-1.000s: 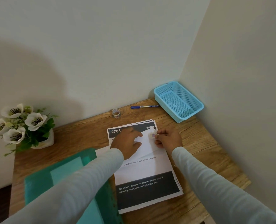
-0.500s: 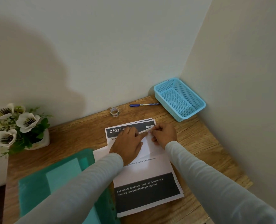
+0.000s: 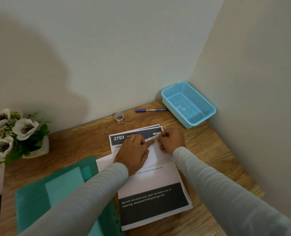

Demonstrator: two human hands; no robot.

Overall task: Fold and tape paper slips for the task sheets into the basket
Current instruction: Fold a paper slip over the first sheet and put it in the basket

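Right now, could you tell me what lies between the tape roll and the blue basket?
Head view: a blue pen lies between tape roll and basket.

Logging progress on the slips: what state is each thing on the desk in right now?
Folded white paper slip: folded, on the printed task sheets.
Left hand: flat, pressing the slip.
Right hand: curled, pinching the slip's corner.
Blue plastic mesh basket: upright, empty.
Blue pen: lying flat, untouched.
Clear tape roll: by the wall, untouched.
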